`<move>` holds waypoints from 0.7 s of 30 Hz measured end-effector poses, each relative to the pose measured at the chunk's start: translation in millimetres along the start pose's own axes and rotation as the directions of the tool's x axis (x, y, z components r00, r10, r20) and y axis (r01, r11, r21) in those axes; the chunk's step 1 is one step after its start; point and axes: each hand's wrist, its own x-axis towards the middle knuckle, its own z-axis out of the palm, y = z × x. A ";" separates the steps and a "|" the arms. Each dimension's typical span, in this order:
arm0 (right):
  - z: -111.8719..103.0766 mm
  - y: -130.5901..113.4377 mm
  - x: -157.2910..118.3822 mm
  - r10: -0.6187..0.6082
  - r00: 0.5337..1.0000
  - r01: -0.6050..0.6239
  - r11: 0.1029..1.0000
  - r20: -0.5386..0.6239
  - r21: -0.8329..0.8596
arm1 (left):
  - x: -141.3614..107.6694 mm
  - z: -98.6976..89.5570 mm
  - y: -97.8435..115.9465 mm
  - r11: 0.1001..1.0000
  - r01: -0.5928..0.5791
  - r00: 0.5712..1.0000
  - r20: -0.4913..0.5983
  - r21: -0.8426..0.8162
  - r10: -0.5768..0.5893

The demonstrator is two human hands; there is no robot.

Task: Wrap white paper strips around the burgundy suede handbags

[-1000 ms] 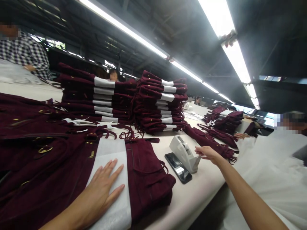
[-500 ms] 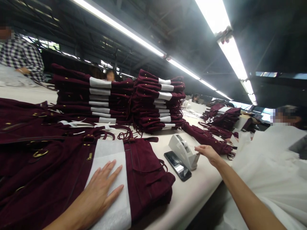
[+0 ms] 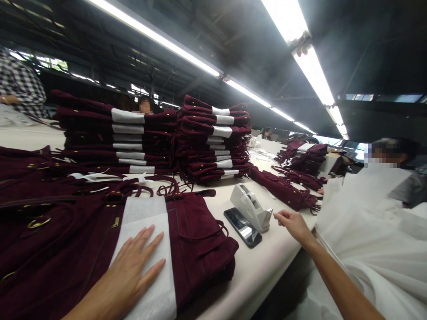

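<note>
My left hand lies flat, fingers spread, on a white paper band around a maroon fabric bag. The bag has straps, brass-coloured rings and a zip pull. To its right, my right hand is pinched beside the cutting end of a grey tape dispenser. A short glint of clear tape shows between the fingertips and the dispenser; the rest of the strip is too thin to make out. A black phone lies against the dispenser's near side.
Two tall stacks of banded maroon bags stand behind. Another bag lies beyond the dispenser. White sheeting hangs at the right by a person. The pale table's front edge runs diagonally below my right hand.
My right hand has drawn a little away from the dispenser's cutting end, toward the right and nearer me. My left hand stays flat on the band. The view has turned slightly right.
</note>
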 end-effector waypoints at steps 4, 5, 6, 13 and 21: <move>13.7 18.7 -3.3 0.033 0.999 -0.032 0.999 -0.037 0.025 | 1.1 -7.2 4.8 1.000 -0.017 0.998 0.056 0.001 0.017; 16.6 21.7 -3.3 0.040 0.998 -0.039 0.999 -0.048 0.030 | 1.2 -7.5 5.3 1.000 -0.014 0.998 0.065 0.004 0.014; 19.1 24.6 -3.6 0.050 0.997 -0.048 0.998 -0.063 0.030 | 1.2 -6.9 5.3 1.000 -0.010 0.997 0.072 0.009 0.010; 23.6 38.8 -30.8 0.184 0.959 -0.190 0.982 -0.214 -0.007 | 4.1 -12.8 12.5 0.996 0.086 0.989 0.124 -0.015 -0.084; 65.3 -84.2 -56.7 0.131 0.989 -0.145 0.901 0.062 0.409 | 12.0 -58.9 43.1 0.942 0.280 0.925 0.314 -0.187 -0.213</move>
